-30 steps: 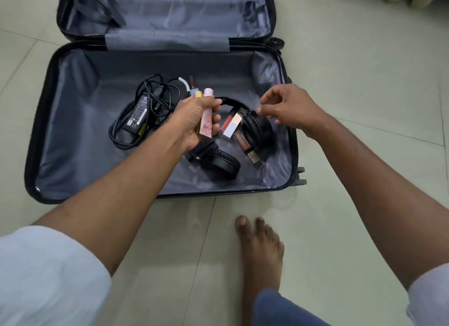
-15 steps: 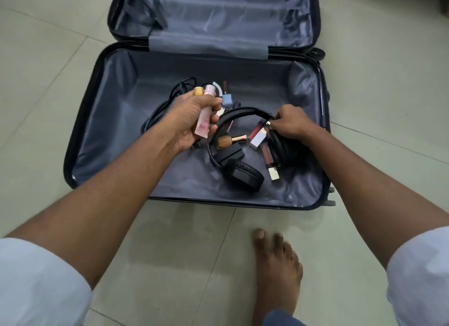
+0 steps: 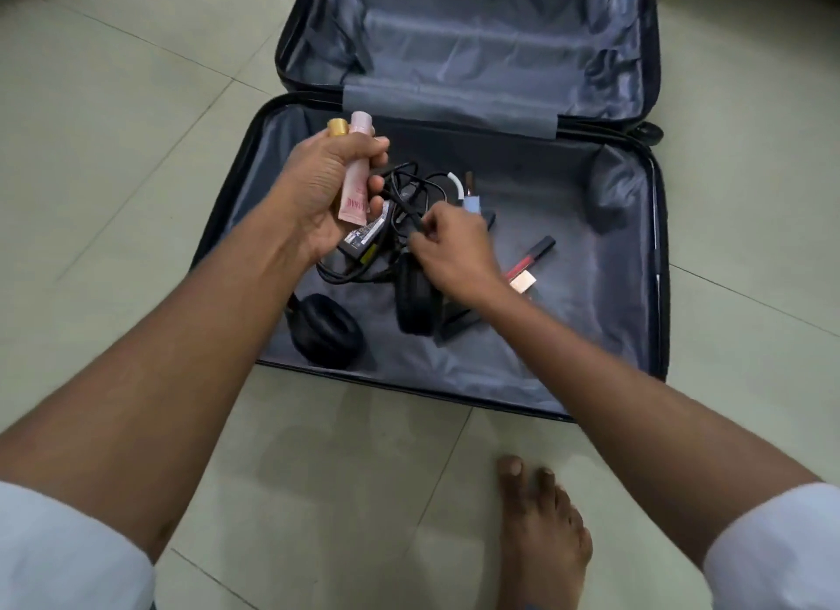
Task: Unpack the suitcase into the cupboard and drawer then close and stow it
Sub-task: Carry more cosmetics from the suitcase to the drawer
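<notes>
The black suitcase lies open on the floor, showing its grey lining. My left hand hovers above its left side and grips a pink tube and a gold-capped stick. My right hand is over the middle, its curled fingers pinching the black charger cable. The charger brick lies just under my left hand. Black headphones rest at the front left of the case. A red lip gloss, a rose-gold-capped lipstick and a small blue bottle lie in the middle.
The upper half of the suitcase holds nothing. Pale floor tiles surround the case. My bare foot stands on the floor just in front of the case's front edge.
My right hand left the headphones and moved left to the charger cable. The headphones have shifted toward the front left. My left hand rose slightly with the tube and stick.
</notes>
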